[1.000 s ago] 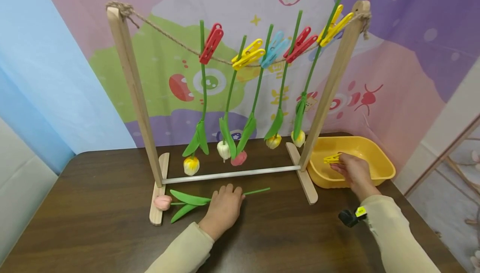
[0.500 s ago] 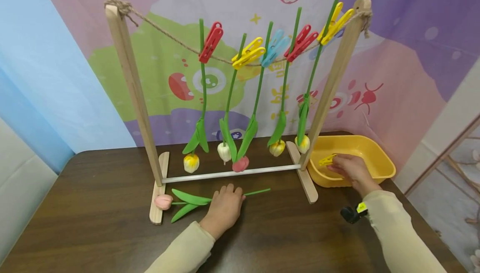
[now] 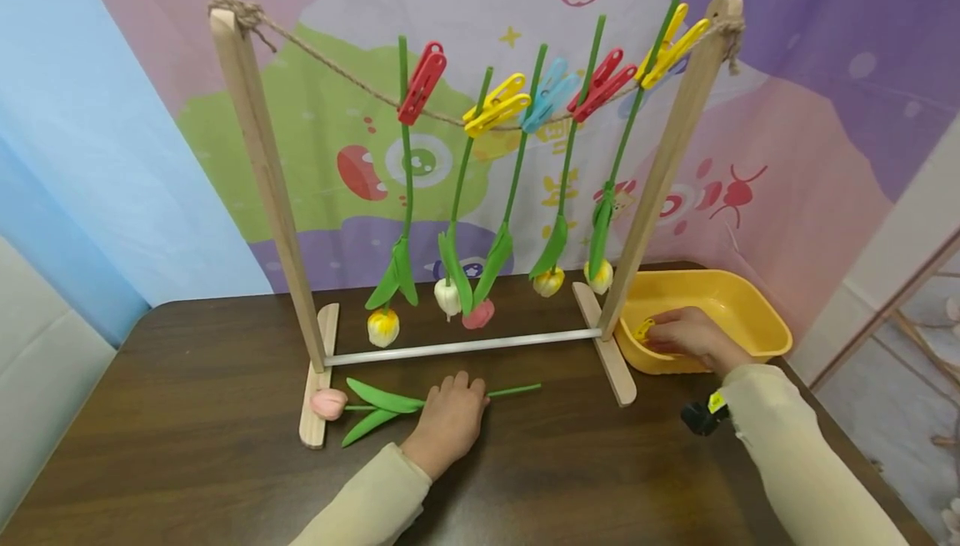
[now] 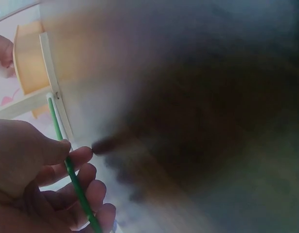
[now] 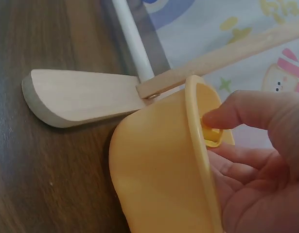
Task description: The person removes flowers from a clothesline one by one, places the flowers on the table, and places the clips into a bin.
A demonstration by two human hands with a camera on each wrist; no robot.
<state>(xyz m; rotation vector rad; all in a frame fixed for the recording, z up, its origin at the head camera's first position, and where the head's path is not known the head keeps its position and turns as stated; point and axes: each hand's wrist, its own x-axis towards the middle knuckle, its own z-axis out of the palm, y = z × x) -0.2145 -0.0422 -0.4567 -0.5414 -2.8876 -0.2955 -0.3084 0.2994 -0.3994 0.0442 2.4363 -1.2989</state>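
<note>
A pale pink artificial tulip [image 3: 328,404] lies along the tabletop, its bloom over the rack's left foot. My left hand [image 3: 448,421] covers the middle of its stem; in the left wrist view, thumb and fingers pinch the green stem [image 4: 76,182]. At the right, my right hand [image 3: 693,339] reaches into the yellow plastic basin [image 3: 776,333] by its left side. Between thumb and fingers it holds a yellow clothespin [image 5: 213,138], partly hidden by the thumb and just inside the basin rim [image 5: 195,126] in the right wrist view.
A wooden rack [image 3: 270,187] with a sagging twine line [image 3: 337,71] stands behind the hands. Several tulips hang head-down from it by red, yellow and blue clothespins [image 3: 551,96]. A white crossbar [image 3: 465,348] joins the posts low down, beyond the left hand.
My right hand has shifted left with the yellow clothespin, towards the basin's left side. The hanging tulips at the right swing slightly. My left hand stays on the stem.
</note>
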